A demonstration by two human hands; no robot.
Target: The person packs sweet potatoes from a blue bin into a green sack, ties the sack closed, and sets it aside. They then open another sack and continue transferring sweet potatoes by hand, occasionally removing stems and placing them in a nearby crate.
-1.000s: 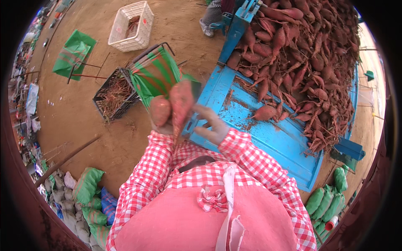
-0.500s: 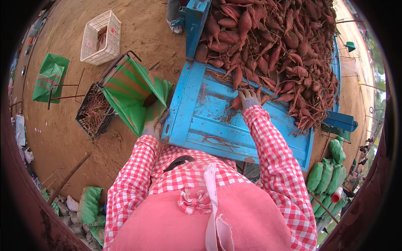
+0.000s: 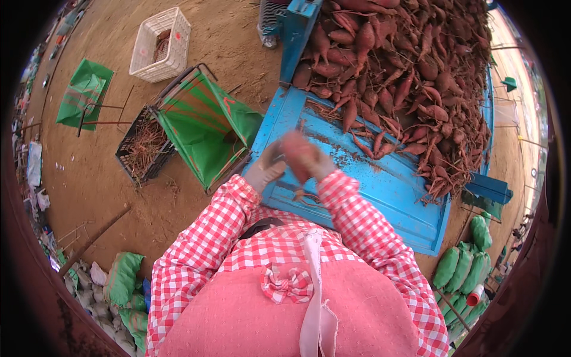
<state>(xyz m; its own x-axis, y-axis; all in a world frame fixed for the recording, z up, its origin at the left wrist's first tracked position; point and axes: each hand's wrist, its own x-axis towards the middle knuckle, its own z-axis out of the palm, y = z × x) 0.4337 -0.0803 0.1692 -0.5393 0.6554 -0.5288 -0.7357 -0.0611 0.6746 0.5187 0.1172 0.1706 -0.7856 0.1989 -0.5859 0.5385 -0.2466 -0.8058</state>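
My right hand (image 3: 319, 165), in a grey glove, is closed round a reddish sweet potato (image 3: 298, 152) above the blue metal truck-bed panel (image 3: 369, 178). Motion blurs the root, and whether there is more than one in the grip I cannot tell. My left hand (image 3: 264, 171), also gloved, is just left of the root, thumb and fingers apart, with nothing visible between them. A large heap of sweet potatoes (image 3: 410, 83) covers the far part of the bed. Left of the panel, a green bag (image 3: 205, 134) is held wide at its mouth by a dark metal frame.
Beside the bag stands a black crate (image 3: 143, 146) of thin roots. Farther off are a white crate (image 3: 159, 47) and another green bag (image 3: 86, 92) by metal rods. Filled green sacks (image 3: 467, 262) lie at the right. Someone's leg (image 3: 270, 24) shows beyond the panel.
My right hand has come left from the heap's edge with a sweet potato. My left hand has left the green bag's rim and moved right, toward it. The view has shifted slightly.
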